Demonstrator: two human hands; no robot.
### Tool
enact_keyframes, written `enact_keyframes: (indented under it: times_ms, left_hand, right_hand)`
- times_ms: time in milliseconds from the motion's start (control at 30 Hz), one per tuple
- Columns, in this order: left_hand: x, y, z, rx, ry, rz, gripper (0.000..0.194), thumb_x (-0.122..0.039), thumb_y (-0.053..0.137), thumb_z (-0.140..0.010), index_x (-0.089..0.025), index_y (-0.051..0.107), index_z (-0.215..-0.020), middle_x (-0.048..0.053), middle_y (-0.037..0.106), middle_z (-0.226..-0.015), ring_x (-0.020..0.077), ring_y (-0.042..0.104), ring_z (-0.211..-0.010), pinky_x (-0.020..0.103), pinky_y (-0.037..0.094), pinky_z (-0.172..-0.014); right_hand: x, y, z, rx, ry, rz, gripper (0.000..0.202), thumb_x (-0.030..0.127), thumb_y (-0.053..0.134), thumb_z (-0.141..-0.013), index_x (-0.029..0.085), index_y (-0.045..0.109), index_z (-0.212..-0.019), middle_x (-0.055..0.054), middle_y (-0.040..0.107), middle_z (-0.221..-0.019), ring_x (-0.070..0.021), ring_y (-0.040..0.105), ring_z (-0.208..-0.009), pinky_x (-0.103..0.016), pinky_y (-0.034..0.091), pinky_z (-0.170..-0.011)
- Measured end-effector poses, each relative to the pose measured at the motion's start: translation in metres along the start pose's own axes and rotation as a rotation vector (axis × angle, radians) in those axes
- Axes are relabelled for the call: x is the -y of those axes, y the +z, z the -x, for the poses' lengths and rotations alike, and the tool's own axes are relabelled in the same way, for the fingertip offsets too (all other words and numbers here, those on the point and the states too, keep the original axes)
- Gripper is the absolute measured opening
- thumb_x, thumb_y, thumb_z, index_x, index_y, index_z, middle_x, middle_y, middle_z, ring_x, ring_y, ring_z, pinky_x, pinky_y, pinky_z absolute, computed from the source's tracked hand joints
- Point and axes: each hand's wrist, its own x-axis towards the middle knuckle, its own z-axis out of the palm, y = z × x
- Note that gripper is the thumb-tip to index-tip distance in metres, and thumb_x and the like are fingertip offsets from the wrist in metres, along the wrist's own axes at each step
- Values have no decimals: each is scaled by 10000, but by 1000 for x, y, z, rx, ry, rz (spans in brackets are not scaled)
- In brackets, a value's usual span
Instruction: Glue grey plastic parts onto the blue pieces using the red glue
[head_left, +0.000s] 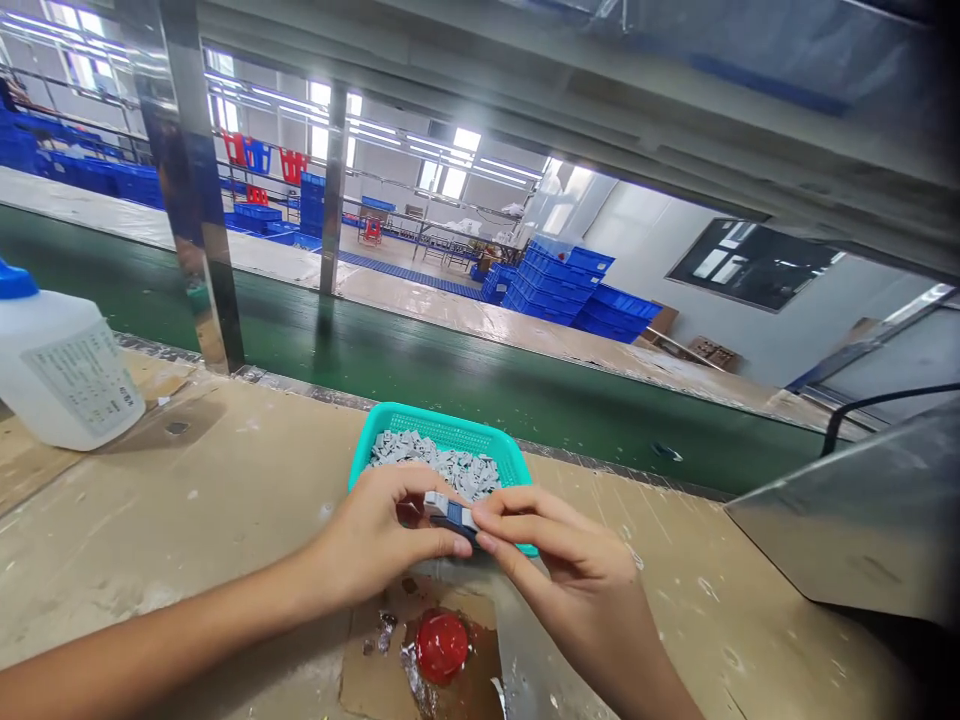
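Observation:
My left hand grips a small dark and light-grey part between thumb and fingers, with a blue patch at its middle. The fingertips of my right hand pinch the right end of the same part. Both hands are just over the near edge of a turquoise basket, which holds many small grey pieces. Below the hands, a round red object sits on a wet, stained piece of board.
A white bottle with a blue cap stands at the left. Behind the worktable runs a green conveyor belt, with metal posts beside it. A clear panel rises at the right. Blue crates are stacked beyond.

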Motion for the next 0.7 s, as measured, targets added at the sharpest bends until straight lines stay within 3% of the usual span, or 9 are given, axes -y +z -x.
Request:
enact_keyframes:
  times_ms: [200,367,533,600,700]
  left_hand:
    - [-1,-2,-2,-88,-25,-12,106,-272,635,-675,-169,613,-684,-11,501,-662,131,450,-682,244,336,-619]
    - [-9,4,5,-109,47,-56,78,-283,626,-704,-206,636,-716,-7,509,-698,138,468,-722,248,346,-658]
    - [-17,1,8,-66,89,293,106,-231,673,-663,-253,632,-758,-11,545,-836,132,489,-842,231,380,-743]
    - [-22,1,9,-24,41,470,143,-259,717,-610,-251,643,-731,-13,549,-809,120,495,-812,215,387,-719]
    - [-29,4,14,2,-82,687,222,-318,766,-527,-254,653,-706,-17,545,-771,94,496,-728,189,387,-660]
  right_hand:
    - [-4,9,3,99,-61,44,274,129,516,-788,212,642,-1016,-101,565,-1004,-170,611,-829,-274,542,-726]
    - [-9,13,20,65,-114,-12,423,85,503,-778,228,532,-1175,-128,487,-1203,-200,591,-963,-320,535,-795]
    - [-9,13,22,8,-220,101,603,54,540,-739,295,413,-1276,-73,495,-1242,-226,530,-1081,-333,489,-881]
    - [-5,10,24,-40,-266,145,642,56,550,-729,334,388,-1285,-51,526,-1206,-233,546,-1053,-342,490,-879]
    - [6,0,29,-121,-222,137,620,111,555,-754,370,361,-1284,-58,580,-1098,-244,582,-979,-349,517,-818]
